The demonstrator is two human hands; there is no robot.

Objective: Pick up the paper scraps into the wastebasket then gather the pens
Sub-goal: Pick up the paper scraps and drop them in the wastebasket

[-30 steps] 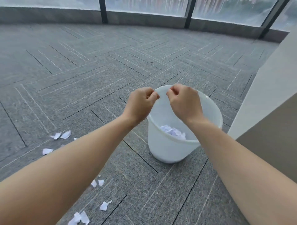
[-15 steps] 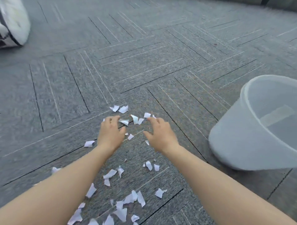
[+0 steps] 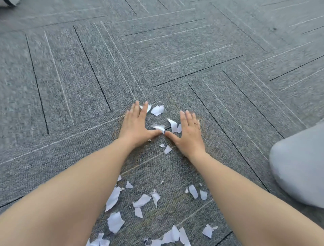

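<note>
Nearest the camera, torn white paper scraps (image 3: 114,222) lie scattered on the grey carpet (image 3: 70,87) between the two bare forearms, more of them in view than half a second ago, when the camera sat farther back. Beyond them, both hands now lie flat on the carpet, palms down, fingers straight and spread, where before they were hovering with fingers half curled. The left hand (image 3: 135,125) covers part of a scrap at its fingertips, and its thumb points inward to meet a crumpled scrap (image 3: 158,127). The right hand (image 3: 190,132) rests just beside another pair of scraps, its thumb tip almost touching the left thumb, so the two hands bracket a small cluster between them. Neither hand pinches or holds anything.

The white plastic wastebasket (image 3: 298,168) has slid to the right edge of the view, only its side wall showing, well apart from the hands; its rim and inside are out of frame. At the far top left corner a sliver of a white and black object (image 3: 8,2) shows, too cropped to name.
</note>
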